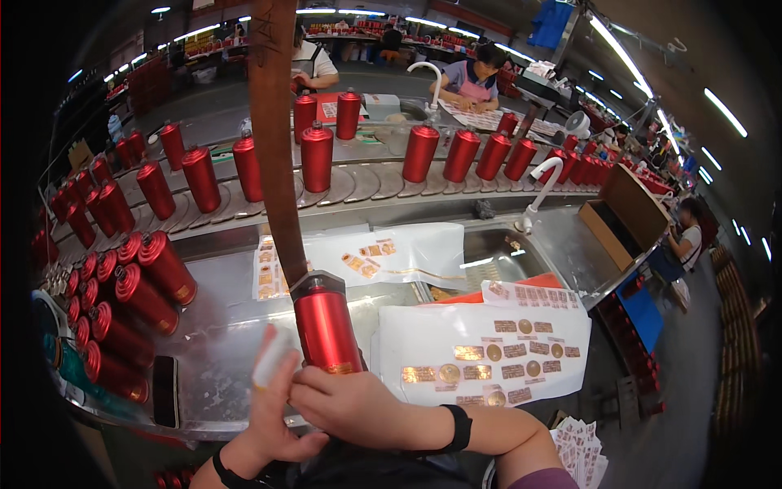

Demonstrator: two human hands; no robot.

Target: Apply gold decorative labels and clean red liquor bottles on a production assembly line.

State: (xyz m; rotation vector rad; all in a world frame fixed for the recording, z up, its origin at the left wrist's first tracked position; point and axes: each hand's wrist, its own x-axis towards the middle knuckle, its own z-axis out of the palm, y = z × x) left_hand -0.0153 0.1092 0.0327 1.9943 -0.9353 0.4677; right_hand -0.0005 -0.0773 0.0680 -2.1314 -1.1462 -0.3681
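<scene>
A glossy red bottle (327, 321) leans toward me in the middle, its top against a dark collar at the foot of a brown upright bar (275, 138). Small gold markings show near its lower end. My right hand (346, 405) touches that lower end with curled fingers; whatever they pinch is hidden. Just to the left, my left hand (273, 411) is held with fingers stretched and thumb apart, holding nothing visible. White wrapping covers one of its fingers, blurred by motion. Beside my right hand lies a white sheet of gold and brown labels (423, 338).
Red bottles (134, 301) crowd the bench's left side near a dark phone-like slab (166, 391). Behind the bench, a curved conveyor (358, 183) carries more bottles. A sink (505, 253) with a white tap (538, 196) and an open brown box (619, 216) stand right. Other people work beyond.
</scene>
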